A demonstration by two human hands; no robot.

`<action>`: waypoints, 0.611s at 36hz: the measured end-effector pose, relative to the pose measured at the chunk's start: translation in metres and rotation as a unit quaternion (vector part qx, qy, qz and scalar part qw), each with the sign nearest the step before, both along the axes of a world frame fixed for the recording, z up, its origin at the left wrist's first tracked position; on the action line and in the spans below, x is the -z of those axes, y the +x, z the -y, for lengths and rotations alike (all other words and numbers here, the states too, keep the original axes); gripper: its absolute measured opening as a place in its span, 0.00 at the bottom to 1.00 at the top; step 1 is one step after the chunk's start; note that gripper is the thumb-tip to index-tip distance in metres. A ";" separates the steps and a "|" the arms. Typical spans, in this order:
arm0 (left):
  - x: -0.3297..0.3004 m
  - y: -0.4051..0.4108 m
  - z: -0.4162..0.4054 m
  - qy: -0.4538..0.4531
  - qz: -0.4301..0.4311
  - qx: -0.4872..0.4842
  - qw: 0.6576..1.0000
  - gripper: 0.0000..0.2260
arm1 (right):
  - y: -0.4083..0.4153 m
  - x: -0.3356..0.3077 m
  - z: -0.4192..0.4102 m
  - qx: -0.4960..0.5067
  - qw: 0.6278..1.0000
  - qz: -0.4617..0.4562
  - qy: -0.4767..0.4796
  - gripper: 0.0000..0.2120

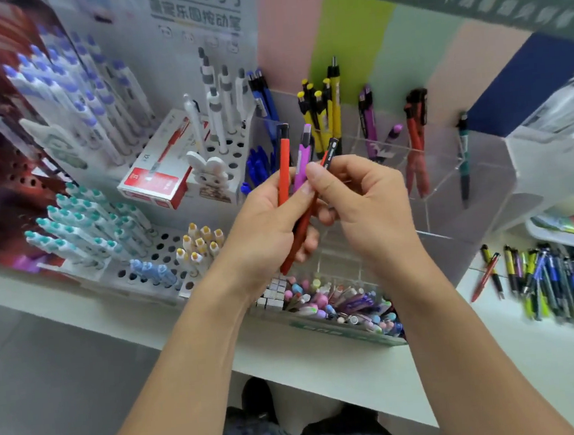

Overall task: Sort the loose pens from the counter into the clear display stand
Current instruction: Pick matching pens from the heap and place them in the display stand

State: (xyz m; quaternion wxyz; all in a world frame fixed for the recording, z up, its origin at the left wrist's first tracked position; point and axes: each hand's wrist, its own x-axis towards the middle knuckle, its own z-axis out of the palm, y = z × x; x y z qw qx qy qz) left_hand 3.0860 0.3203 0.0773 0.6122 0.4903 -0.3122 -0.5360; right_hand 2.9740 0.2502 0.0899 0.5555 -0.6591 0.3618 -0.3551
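Red, purple and dark red are the three pens fanned out at the centre of the view, held above the counter (324, 362) in front of the clear display stand (446, 170). The left hand (268, 218) is gripping the red pen (283, 169) and the purple pen (301, 161) in curled fingers, both standing close to upright with their clicker ends up and leaning slightly away from the person. The right hand (363, 204) is pinching the upper part of the dark red pen (308, 222), whose long axis is running on a diagonal: black cap end up and to the right, tip down and to the left, crossing the palm of the left hand (whether that hand is also gripping it is hard to tell).

Off to the right, the loose pens (558, 285) are lying in a blurred heap on the white surface, mostly pointing away from the person. That heap is looking large, so much sorting seems to be left.

Farther back, the stand's compartments are already holding grouped colours: blue pens (266, 105), yellow pens (322, 111), purple pens (369, 121), red pens (416, 131), and a single teal pen (463, 158), all roughly upright. Judging by this, the task is partly done, and the three held pens are awaiting their matching slots.
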 end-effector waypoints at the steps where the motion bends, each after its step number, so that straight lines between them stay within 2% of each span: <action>1: -0.003 -0.003 0.003 -0.002 0.004 0.009 1.000 0.06 | -0.002 -0.003 0.000 0.012 1.000 0.019 0.020 0.11; 4: -0.007 -0.012 0.013 0.009 0.018 0.015 1.000 0.09 | -0.019 -0.020 0.006 0.096 0.992 0.074 0.036 0.08; 7: -0.009 -0.020 0.023 0.023 0.031 0.032 0.999 0.10 | -0.051 -0.042 0.024 0.212 0.967 0.119 -0.082 0.07; 9: -0.012 -0.029 0.030 0.024 -0.006 0.049 0.998 0.11 | -0.071 -0.055 0.042 0.270 0.936 0.131 -0.185 0.08; 11: -0.016 -0.039 0.037 0.030 -0.058 0.060 0.996 0.10 | -0.085 -0.062 0.060 0.298 0.913 0.090 -0.262 0.09; 14: -0.014 -0.051 0.044 0.032 -0.129 0.065 0.989 0.08 | -0.089 -0.059 0.081 0.279 0.904 -0.019 -0.322 0.07; 17: -0.009 -0.056 0.047 0.037 -0.166 0.065 0.983 0.08 | -0.082 -0.050 0.089 0.255 0.898 -0.097 -0.344 0.07; 20: -0.005 -0.059 0.047 0.042 -0.164 0.064 0.983 0.08 | -0.080 -0.043 0.094 0.234 0.905 -0.129 -0.331 0.07; 22: -0.003 -0.061 0.047 0.045 -0.168 0.064 0.983 0.09 | -0.078 -0.042 0.098 0.212 0.904 -0.191 -0.319 0.06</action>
